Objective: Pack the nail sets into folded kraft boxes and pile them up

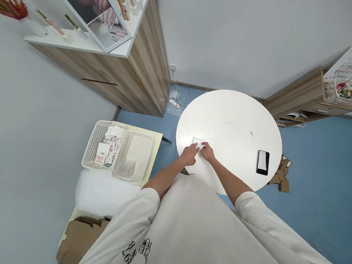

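Note:
A small flat white piece [198, 141], perhaps folded wrap or a packet, lies on the round white table [228, 111] near its left front edge. My left hand [189, 154] rests over its near left part, fingers stretched out and pressing down, with a ring on one finger. Against its right edge, my right hand [207, 151] has its fingers curled in a pinch at the white piece. The two hands almost meet over it. What the piece holds inside, if anything, is hidden.
A black tray-like device with a white pad [262, 162] lies at the table's right. Left stand a basket of printed cards [99, 132], a basket of clear cases [147, 146], a white wrap roll [102, 191] and cardboard [79, 240]. Small boxes [283, 185] lie on the floor.

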`<act>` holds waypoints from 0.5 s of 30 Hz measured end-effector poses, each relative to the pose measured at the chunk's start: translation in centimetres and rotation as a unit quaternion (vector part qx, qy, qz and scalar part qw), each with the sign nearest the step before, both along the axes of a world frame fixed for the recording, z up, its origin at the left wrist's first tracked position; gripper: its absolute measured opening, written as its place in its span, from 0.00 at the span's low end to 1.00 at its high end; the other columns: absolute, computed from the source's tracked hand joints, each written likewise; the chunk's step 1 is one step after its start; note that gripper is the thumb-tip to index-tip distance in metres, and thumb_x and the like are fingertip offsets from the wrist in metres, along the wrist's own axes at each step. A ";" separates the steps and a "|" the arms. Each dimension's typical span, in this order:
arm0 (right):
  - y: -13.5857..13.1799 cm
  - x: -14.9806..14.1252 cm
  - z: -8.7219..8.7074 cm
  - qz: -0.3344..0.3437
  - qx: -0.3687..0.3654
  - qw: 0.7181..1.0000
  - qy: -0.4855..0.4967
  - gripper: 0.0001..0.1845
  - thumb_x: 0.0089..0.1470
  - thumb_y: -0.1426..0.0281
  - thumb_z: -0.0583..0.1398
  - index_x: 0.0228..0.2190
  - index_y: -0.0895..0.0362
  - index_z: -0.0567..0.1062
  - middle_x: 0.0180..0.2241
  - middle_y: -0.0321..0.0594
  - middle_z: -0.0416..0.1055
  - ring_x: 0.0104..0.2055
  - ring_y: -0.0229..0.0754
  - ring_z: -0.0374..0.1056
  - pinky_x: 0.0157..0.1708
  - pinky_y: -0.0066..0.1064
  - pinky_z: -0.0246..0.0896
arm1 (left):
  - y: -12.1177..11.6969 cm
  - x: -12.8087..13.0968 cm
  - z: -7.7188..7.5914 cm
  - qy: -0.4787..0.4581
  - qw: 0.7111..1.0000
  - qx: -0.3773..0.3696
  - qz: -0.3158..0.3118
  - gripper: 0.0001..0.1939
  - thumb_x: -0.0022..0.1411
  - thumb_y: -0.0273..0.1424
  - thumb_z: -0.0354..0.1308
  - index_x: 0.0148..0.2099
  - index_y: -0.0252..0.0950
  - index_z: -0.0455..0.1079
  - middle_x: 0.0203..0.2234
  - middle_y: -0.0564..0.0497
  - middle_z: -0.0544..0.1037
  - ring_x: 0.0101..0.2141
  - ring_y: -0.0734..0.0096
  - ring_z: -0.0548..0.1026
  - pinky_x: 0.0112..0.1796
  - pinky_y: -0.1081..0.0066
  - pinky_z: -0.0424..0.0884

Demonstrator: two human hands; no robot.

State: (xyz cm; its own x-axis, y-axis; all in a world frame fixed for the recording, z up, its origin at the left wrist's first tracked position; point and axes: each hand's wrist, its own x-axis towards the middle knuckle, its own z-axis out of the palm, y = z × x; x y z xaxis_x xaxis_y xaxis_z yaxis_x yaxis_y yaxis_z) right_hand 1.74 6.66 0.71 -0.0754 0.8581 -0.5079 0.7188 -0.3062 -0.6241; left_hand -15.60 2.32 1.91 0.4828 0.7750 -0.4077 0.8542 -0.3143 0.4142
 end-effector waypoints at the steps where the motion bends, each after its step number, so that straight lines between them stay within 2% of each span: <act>1: -0.4 0.3 -0.1 -0.004 -0.001 1.000 0.002 0.25 0.51 0.73 0.55 0.51 0.51 0.69 0.38 0.37 0.72 0.38 0.42 0.70 0.43 0.34 0.67 | -0.2 0.3 0.1 0.001 1.000 0.000 -0.002 0.44 0.58 0.29 0.56 0.73 0.34 0.45 0.74 0.40 0.36 0.71 0.50 0.40 0.64 0.53 0.50; 5: -1.2 0.7 -0.3 -0.008 -0.001 1.000 0.008 0.25 0.51 0.75 0.55 0.52 0.51 0.69 0.38 0.36 0.73 0.39 0.41 0.71 0.45 0.33 0.66 | -0.6 0.7 0.3 0.008 1.000 0.000 0.008 0.44 0.58 0.30 0.57 0.73 0.35 0.45 0.74 0.40 0.37 0.71 0.50 0.41 0.64 0.53 0.51; 10: -0.9 0.5 -0.3 0.028 0.002 1.000 -0.010 0.28 0.54 0.76 0.55 0.56 0.53 0.69 0.43 0.40 0.74 0.43 0.42 0.71 0.50 0.34 0.66 | -0.8 0.5 0.5 0.018 1.000 -0.012 0.010 0.45 0.57 0.30 0.57 0.74 0.37 0.44 0.74 0.41 0.36 0.71 0.51 0.42 0.64 0.53 0.51; 12: -1.0 0.4 -0.1 0.046 0.000 0.999 -0.014 0.29 0.55 0.75 0.55 0.59 0.55 0.68 0.48 0.43 0.73 0.46 0.43 0.71 0.52 0.35 0.65 | -0.8 0.6 0.6 0.021 0.999 -0.023 0.012 0.46 0.57 0.30 0.57 0.74 0.36 0.42 0.74 0.41 0.35 0.71 0.50 0.41 0.64 0.52 0.50; 15: -1.7 0.7 0.3 0.055 0.008 0.998 -0.008 0.29 0.58 0.74 0.56 0.61 0.57 0.67 0.59 0.50 0.65 0.49 0.43 0.71 0.55 0.34 0.63 | -0.8 0.8 0.7 0.025 0.999 -0.030 0.018 0.46 0.56 0.31 0.56 0.74 0.37 0.41 0.74 0.41 0.37 0.71 0.48 0.41 0.65 0.49 0.47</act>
State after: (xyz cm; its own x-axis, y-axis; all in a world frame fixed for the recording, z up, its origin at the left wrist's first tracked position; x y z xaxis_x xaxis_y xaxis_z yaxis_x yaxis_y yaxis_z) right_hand 2.44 4.95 1.04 -0.1624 0.8532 -0.4956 0.7570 -0.2144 -0.6172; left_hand -14.76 1.57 2.61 0.4332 0.7651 -0.4765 0.8847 -0.2599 0.3870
